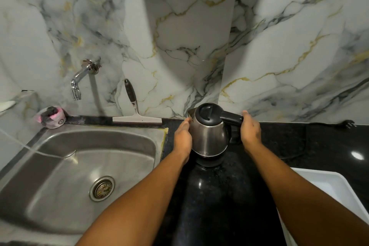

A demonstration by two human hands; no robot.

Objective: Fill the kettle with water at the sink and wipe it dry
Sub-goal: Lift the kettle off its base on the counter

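A steel kettle (209, 136) with a black lid and black handle stands on its base on the black counter, right of the sink (60, 195). The lid is closed. My left hand (182, 138) lies flat against the kettle's left side, fingers near the spout. My right hand (250, 130) is at the handle's outer end, fingers curled around it. The wall tap (76, 86) hangs over the sink's back left, with no water running.
A squeegee (135, 114) leans on the marble wall behind the sink. A pink tub with a dark scrubber (52, 117) sits at the sink's back left corner. A white tray (327, 191) lies front right. The kettle's cord (299, 152) trails right on the black counter (219, 195).
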